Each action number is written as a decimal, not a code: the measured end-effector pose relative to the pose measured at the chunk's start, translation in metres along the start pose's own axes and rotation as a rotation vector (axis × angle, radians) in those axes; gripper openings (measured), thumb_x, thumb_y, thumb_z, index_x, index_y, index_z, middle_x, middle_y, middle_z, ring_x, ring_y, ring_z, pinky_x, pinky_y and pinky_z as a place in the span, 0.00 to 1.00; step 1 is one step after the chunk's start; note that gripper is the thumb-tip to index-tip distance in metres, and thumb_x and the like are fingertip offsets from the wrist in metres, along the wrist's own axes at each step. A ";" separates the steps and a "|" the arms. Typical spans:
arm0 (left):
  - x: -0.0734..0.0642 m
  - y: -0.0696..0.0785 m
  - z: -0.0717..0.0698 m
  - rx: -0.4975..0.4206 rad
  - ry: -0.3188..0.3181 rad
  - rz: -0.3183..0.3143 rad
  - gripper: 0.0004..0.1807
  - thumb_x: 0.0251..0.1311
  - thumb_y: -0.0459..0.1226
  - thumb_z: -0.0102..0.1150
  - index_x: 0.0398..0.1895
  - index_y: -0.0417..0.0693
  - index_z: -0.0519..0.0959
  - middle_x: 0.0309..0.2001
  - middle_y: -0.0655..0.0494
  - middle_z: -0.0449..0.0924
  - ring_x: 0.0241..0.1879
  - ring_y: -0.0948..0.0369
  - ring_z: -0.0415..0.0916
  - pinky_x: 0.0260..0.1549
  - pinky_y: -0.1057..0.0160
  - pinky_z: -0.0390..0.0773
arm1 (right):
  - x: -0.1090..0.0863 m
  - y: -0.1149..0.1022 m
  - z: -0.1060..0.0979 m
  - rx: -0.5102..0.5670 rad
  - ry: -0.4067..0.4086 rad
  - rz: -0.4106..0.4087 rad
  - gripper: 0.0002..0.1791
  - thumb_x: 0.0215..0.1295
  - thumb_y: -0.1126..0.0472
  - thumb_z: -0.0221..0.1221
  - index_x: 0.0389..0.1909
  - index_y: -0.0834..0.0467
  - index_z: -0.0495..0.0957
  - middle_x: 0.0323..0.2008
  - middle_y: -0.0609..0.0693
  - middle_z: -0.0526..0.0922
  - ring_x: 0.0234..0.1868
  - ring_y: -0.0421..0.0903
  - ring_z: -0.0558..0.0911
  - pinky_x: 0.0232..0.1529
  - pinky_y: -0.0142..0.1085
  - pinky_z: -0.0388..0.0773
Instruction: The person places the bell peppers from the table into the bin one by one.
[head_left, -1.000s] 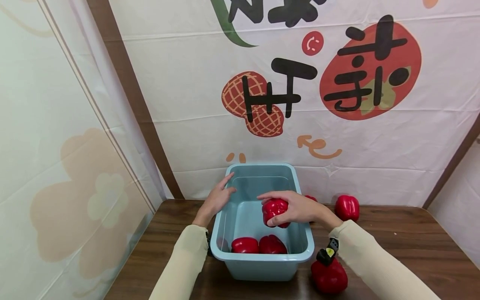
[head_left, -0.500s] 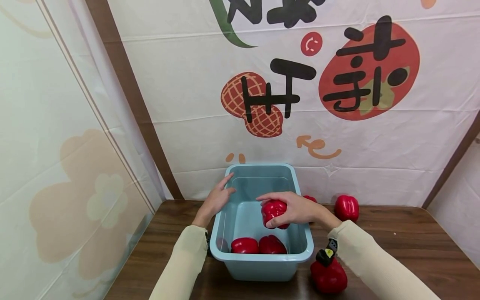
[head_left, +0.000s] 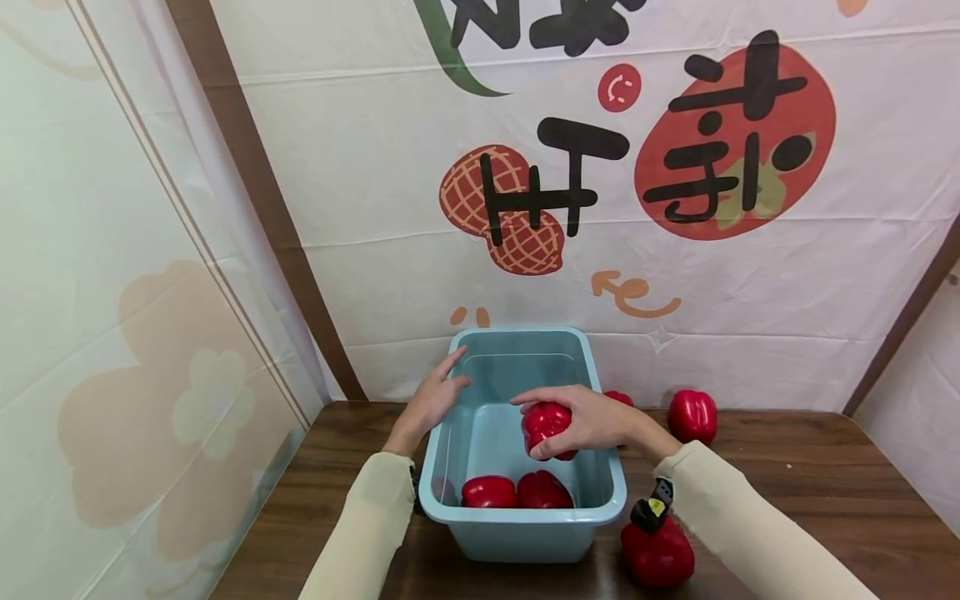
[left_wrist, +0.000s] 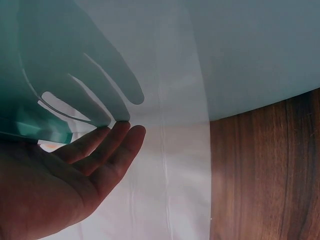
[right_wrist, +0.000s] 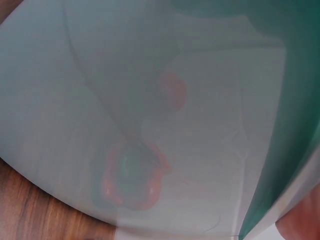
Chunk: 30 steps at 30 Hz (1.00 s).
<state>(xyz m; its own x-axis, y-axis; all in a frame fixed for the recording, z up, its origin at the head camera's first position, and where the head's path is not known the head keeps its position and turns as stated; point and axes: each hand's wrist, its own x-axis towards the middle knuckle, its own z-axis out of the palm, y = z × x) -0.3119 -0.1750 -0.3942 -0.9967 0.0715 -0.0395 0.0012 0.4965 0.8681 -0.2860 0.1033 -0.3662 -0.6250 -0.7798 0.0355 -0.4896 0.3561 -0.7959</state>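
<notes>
A red bell pepper [head_left: 545,427] is gripped by my right hand [head_left: 588,419], fingers across its top and thumb on its near side, over the inside of the light blue bin [head_left: 536,515]. My left hand [head_left: 433,402] rests at the bin's left rim, index finger along the edge and thumb over the inside. Its other fingers [left_wrist: 120,155], fairly straight, touch the outer wall in the left wrist view. Two red bell peppers lie side by side at the near end of the bin, one on the left [head_left: 489,492] and one on the right [head_left: 544,490].
On the wooden table [head_left: 795,492], one bell pepper [head_left: 657,553] sits under my right wrist and another [head_left: 693,417] at the back right. A third [head_left: 619,397] is mostly hidden behind my right hand. A printed cloth wall [head_left: 390,275] stands right behind the bin.
My right hand and the bell pepper in it have come down very slightly. My left hand stays at the rim, and the other bell peppers lie where they were.
</notes>
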 end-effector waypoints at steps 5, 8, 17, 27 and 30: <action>-0.001 0.000 0.000 -0.002 -0.004 -0.007 0.34 0.69 0.45 0.46 0.78 0.66 0.55 0.78 0.47 0.49 0.68 0.42 0.62 0.59 0.35 0.67 | 0.000 0.001 0.001 -0.031 0.010 -0.014 0.41 0.51 0.48 0.72 0.68 0.45 0.70 0.56 0.44 0.79 0.56 0.48 0.77 0.43 0.38 0.83; -0.001 0.000 0.000 -0.004 -0.004 -0.007 0.34 0.69 0.45 0.46 0.78 0.66 0.54 0.78 0.47 0.49 0.69 0.43 0.61 0.60 0.36 0.67 | 0.002 0.003 0.000 -0.039 0.012 -0.047 0.39 0.54 0.48 0.70 0.69 0.47 0.70 0.59 0.44 0.78 0.57 0.47 0.77 0.50 0.42 0.81; 0.000 0.000 0.000 -0.005 -0.004 -0.001 0.34 0.69 0.44 0.46 0.78 0.65 0.55 0.78 0.47 0.49 0.70 0.42 0.60 0.61 0.35 0.66 | -0.001 0.005 0.000 -0.032 0.049 -0.081 0.34 0.60 0.49 0.67 0.68 0.49 0.70 0.58 0.47 0.80 0.56 0.47 0.79 0.54 0.49 0.79; -0.002 0.001 0.000 0.003 -0.001 -0.010 0.34 0.68 0.45 0.46 0.78 0.66 0.55 0.78 0.48 0.49 0.70 0.42 0.59 0.61 0.35 0.65 | -0.003 0.007 -0.002 0.020 0.091 -0.128 0.32 0.63 0.52 0.64 0.68 0.52 0.70 0.56 0.48 0.81 0.57 0.53 0.78 0.54 0.48 0.78; -0.001 0.001 0.000 0.006 0.001 -0.012 0.34 0.68 0.45 0.46 0.78 0.67 0.55 0.79 0.48 0.48 0.72 0.43 0.57 0.62 0.35 0.64 | -0.005 0.007 -0.002 0.029 0.129 -0.161 0.31 0.63 0.54 0.64 0.67 0.55 0.71 0.55 0.48 0.81 0.56 0.52 0.79 0.55 0.48 0.77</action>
<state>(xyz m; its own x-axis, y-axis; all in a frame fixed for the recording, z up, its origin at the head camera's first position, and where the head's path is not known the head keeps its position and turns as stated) -0.3105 -0.1741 -0.3934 -0.9967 0.0649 -0.0493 -0.0100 0.5021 0.8647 -0.2878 0.1112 -0.3709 -0.6138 -0.7523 0.2392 -0.5728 0.2159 -0.7907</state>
